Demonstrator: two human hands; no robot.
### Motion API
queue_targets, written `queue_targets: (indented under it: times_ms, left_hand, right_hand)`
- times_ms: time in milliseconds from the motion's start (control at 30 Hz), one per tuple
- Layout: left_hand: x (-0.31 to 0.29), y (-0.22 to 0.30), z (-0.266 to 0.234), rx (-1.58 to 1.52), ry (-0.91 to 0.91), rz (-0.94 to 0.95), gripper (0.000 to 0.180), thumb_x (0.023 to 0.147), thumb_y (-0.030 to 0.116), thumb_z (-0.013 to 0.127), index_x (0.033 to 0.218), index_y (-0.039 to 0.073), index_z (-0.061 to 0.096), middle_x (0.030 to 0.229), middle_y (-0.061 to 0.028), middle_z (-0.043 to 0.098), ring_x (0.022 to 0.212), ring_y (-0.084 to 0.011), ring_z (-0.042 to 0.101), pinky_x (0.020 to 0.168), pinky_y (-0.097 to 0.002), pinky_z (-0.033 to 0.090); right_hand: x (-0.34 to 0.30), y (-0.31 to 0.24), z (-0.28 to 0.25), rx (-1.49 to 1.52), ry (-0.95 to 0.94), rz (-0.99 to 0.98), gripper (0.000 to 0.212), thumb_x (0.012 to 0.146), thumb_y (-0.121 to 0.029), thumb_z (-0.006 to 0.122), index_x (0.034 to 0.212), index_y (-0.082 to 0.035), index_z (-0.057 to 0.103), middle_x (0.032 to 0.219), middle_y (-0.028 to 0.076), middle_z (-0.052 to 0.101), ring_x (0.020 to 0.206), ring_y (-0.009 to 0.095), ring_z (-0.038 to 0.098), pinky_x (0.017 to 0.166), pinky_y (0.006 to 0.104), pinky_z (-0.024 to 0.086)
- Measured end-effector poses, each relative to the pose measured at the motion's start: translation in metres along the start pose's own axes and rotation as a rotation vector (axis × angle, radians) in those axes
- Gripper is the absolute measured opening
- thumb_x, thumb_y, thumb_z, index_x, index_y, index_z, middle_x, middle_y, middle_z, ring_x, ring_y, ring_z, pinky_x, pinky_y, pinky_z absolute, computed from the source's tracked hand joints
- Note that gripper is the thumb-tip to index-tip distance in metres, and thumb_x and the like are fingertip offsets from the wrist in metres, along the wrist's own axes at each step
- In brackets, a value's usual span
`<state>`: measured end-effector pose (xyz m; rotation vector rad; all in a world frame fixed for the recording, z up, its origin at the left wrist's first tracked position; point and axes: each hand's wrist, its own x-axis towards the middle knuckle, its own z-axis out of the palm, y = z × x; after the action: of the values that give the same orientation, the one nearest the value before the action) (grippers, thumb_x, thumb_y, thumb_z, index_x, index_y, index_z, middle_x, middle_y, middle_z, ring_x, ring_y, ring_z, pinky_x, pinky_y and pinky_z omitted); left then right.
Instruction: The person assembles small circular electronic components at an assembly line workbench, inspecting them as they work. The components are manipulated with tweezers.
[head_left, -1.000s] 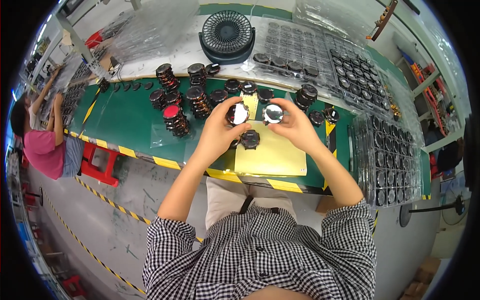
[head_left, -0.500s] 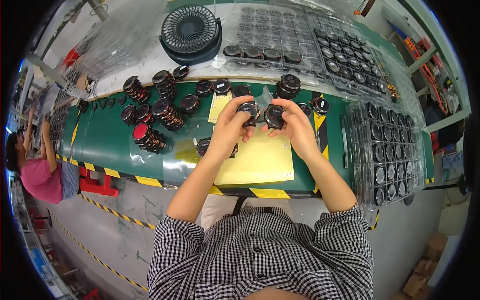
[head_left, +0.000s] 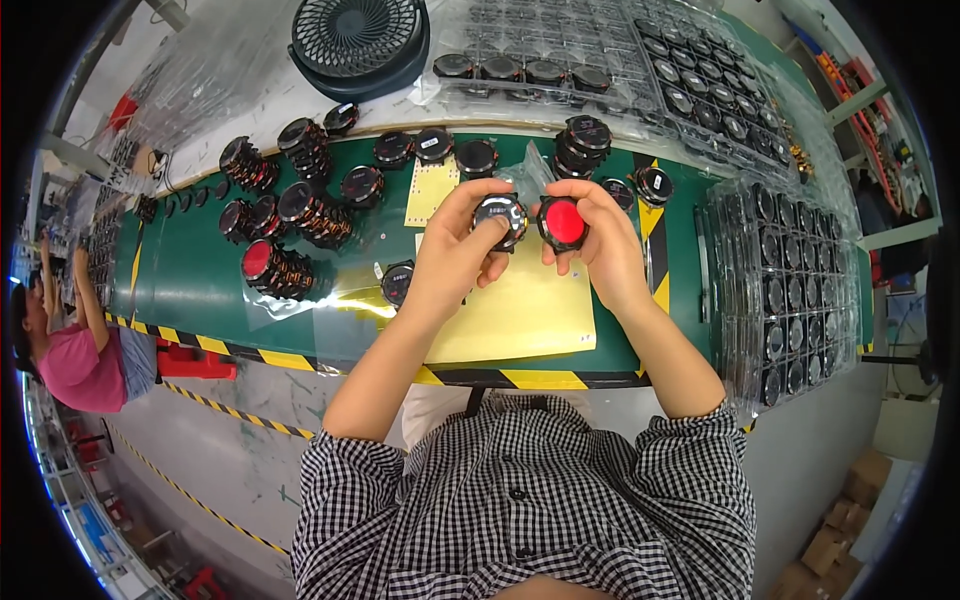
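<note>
My left hand (head_left: 452, 248) is closed around a round watch case (head_left: 505, 210) with a dark face, its thumb lying over the front. Close beside it, my right hand (head_left: 612, 248) grips a second watch case (head_left: 562, 222) by the rim, and a bright red disc fills the side facing me. The two cases are apart, held above a yellow sheet (head_left: 530, 312). Another watch case (head_left: 397, 283) lies left of my left forearm. Stacks of watch cases (head_left: 318, 215) stand on the green mat (head_left: 190, 270), one topped with a red disc (head_left: 257, 258).
A black fan (head_left: 358, 40) stands at the back left. Clear trays (head_left: 690, 75) of watch cases lie at the back right, and a tray stack (head_left: 785, 290) rises at the right. Striped tape (head_left: 520, 380) marks the front edge. A person in pink (head_left: 85, 365) works at far left.
The watch case in my right hand has turned, from a dark face to a red disc toward me. The left one is tilted more toward me. The view has shifted slightly.
</note>
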<state>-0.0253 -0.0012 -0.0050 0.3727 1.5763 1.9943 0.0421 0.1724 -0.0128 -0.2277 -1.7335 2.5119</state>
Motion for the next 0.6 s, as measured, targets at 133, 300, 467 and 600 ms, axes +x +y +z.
queue_targets:
  times_ms: [133, 300, 467, 600]
  left_hand:
    - [0.0033, -0.0030, -0.0045, -0.208, -0.038, -0.046, 0.032, 0.094, 0.015, 0.040, 0.123, 0.004, 0.050, 0.088, -0.0111, 0.061, 0.046, -0.0125, 0.049, 0.039, -0.0235, 0.036]
    - [0.0037, -0.0028, -0.0067, -0.182, -0.030, -0.065, 0.031, 0.095, 0.014, 0.036, 0.118, 0.003, 0.054, 0.079, -0.0095, 0.059, 0.044, -0.0128, 0.049, 0.037, -0.0237, 0.035]
    - [0.0031, -0.0012, -0.0012, -0.159, -0.006, -0.044, 0.025, 0.097, 0.016, 0.043, 0.114, 0.003, 0.055, 0.076, -0.0070, 0.058, 0.042, -0.0106, 0.046, 0.036, -0.0229, 0.032]
    - [0.0005, -0.0018, 0.0027, -0.073, 0.004, -0.014, 0.021, 0.096, 0.014, 0.052, 0.114, 0.004, 0.055, 0.076, -0.0046, 0.057, 0.042, -0.0071, 0.043, 0.037, -0.0213, 0.029]
  right_hand:
    - [-0.0003, 0.0023, -0.0003, -0.020, 0.001, -0.010, 0.035, 0.097, -0.023, 0.034, 0.121, -0.001, 0.048, 0.104, 0.016, 0.064, 0.064, 0.021, 0.062, 0.049, 0.0278, 0.047]
    - [-0.0013, 0.0001, 0.0023, -0.010, 0.030, 0.002, 0.032, 0.097, -0.021, 0.034, 0.117, -0.002, 0.050, 0.100, 0.015, 0.064, 0.062, 0.019, 0.061, 0.049, 0.0262, 0.045]
    - [-0.0034, 0.0000, 0.0021, -0.060, 0.051, -0.017, 0.027, 0.098, -0.019, 0.037, 0.113, -0.002, 0.052, 0.096, 0.013, 0.065, 0.058, 0.017, 0.060, 0.046, 0.0247, 0.042]
    - [-0.0061, 0.0006, 0.0078, -0.120, 0.055, -0.047, 0.019, 0.098, -0.014, 0.044, 0.109, -0.002, 0.054, 0.087, 0.007, 0.064, 0.055, 0.011, 0.058, 0.043, 0.0200, 0.040]
